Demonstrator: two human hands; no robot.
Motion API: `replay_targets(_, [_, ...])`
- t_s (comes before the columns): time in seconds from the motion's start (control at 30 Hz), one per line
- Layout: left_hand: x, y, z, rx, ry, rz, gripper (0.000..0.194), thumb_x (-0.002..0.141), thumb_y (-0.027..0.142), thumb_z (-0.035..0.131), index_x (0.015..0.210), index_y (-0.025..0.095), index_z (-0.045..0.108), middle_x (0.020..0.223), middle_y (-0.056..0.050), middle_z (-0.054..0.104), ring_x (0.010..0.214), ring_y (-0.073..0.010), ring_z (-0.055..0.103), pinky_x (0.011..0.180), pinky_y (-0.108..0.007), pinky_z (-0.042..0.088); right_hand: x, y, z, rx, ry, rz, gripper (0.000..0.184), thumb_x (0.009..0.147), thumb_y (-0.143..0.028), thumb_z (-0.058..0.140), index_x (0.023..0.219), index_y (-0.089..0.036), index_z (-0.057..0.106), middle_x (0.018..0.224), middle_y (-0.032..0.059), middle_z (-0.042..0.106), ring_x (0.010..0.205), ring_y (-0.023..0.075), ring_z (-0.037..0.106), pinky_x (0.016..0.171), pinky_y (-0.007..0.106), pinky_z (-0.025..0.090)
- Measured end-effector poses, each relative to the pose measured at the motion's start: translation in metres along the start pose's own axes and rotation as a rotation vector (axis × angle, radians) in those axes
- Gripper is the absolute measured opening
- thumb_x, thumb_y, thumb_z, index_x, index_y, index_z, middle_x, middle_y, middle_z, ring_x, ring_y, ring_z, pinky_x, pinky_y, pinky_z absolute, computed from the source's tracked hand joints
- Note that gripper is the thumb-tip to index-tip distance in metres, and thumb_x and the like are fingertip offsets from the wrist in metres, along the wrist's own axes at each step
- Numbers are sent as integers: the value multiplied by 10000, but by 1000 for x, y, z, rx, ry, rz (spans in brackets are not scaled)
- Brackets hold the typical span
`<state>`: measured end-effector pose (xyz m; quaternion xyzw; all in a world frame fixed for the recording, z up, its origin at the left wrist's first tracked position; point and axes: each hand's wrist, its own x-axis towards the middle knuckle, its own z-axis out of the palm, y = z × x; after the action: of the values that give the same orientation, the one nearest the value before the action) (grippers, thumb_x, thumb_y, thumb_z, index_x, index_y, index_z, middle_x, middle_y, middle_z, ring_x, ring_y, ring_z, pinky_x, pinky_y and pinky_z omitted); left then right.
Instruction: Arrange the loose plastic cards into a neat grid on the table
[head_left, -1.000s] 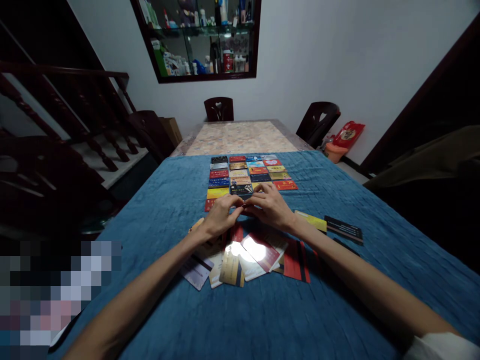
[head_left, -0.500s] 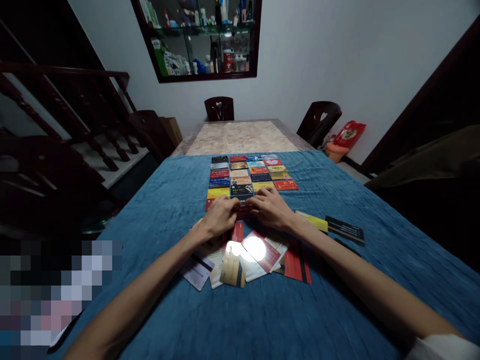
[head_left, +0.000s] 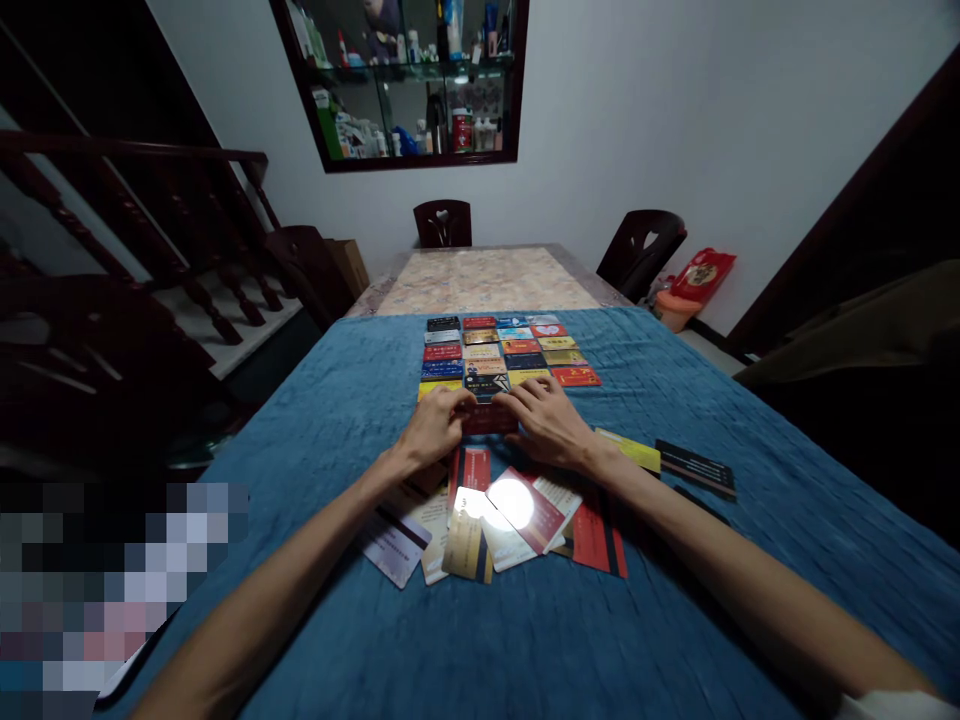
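A grid of several coloured cards [head_left: 504, 350] lies in neat rows on the blue cloth [head_left: 322, 420]. At the near edge of that grid, my left hand [head_left: 435, 425] and my right hand [head_left: 547, 420] hold a dark red card [head_left: 489, 418] flat between their fingertips, one hand at each end. A loose fanned pile of cards [head_left: 495, 515] lies just below my wrists, with a bright glare on one of them.
A yellow card [head_left: 630, 450] and a black card [head_left: 695, 468] lie apart to the right. Beyond the cloth is the bare patterned tabletop [head_left: 484, 280] with two dark chairs [head_left: 444, 222]. A stair railing [head_left: 150, 230] runs along the left.
Both hands have spread slightly apart, and the dark red card now shows between them at the grid's near edge. The view shifted a little.
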<state>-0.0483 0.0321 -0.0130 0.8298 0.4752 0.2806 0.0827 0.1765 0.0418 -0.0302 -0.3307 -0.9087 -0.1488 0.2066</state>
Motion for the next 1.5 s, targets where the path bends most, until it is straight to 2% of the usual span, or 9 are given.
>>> replay_targets(0.17, [0, 1, -2, 0, 10, -39, 300, 800, 51, 551, 1008, 201, 706, 942, -48, 698, 909, -205, 622, 875, -355, 517, -2, 3, 1, 0, 68, 18, 396, 872, -295, 640, 1248, -178, 603, 1142, 149, 635, 1055, 311, 492, 910, 450, 343])
replay_targets(0.47, [-2, 4, 5, 0, 90, -22, 270, 824, 76, 581, 1042, 214, 660, 932, -31, 683, 929, -206, 598, 869, -352, 510, -5, 6, 3, 15, 128, 26, 399, 868, -282, 616, 1255, -185, 611, 1155, 153, 590, 1081, 317, 436, 866, 438, 361])
replay_targets(0.6, [-3, 5, 4, 44, 64, -15, 277, 815, 84, 594, 1059, 206, 641, 947, -45, 682, 953, -231, 575, 888, -388, 505, -5, 7, 2, 8, 142, 6, 410, 860, -311, 637, 1245, -170, 614, 1122, 151, 608, 1054, 306, 452, 837, 420, 371])
replay_targets(0.7, [-3, 5, 4, 57, 55, 27, 318, 802, 100, 620, 1108, 184, 621, 1053, -77, 678, 1029, -259, 554, 943, -434, 493, -4, 10, 1, 41, 139, 14, 432, 856, -334, 647, 1253, -170, 608, 1121, 150, 608, 1038, 302, 458, 830, 420, 381])
replay_targets(0.97, [-1, 0, -6, 82, 10, 126, 495, 765, 166, 680, 1248, 158, 568, 1255, -139, 535, 1162, -290, 519, 1026, -463, 470, 1, 19, 0, 169, 153, 10, 485, 881, -437, 612, 1258, -133, 603, 1109, 150, 586, 994, 284, 460, 840, 423, 431])
replay_targets(1.23, [4, -7, -20, 147, -109, 199, 494, 787, 171, 664, 1269, 141, 561, 1226, -141, 565, 1135, -289, 511, 1009, -473, 471, 11, 27, 1, 289, 99, -24, 528, 875, -490, 623, 1299, -178, 589, 1088, 133, 591, 963, 277, 479, 807, 441, 466])
replay_targets(1.5, [15, -27, -30, 182, -126, 216, 453, 812, 214, 662, 1252, 139, 582, 1206, -138, 588, 1117, -283, 536, 992, -456, 476, 34, 42, 8, 323, 37, -49, 570, 866, -569, 614, 1261, -157, 622, 1102, 151, 609, 988, 292, 492, 842, 454, 460])
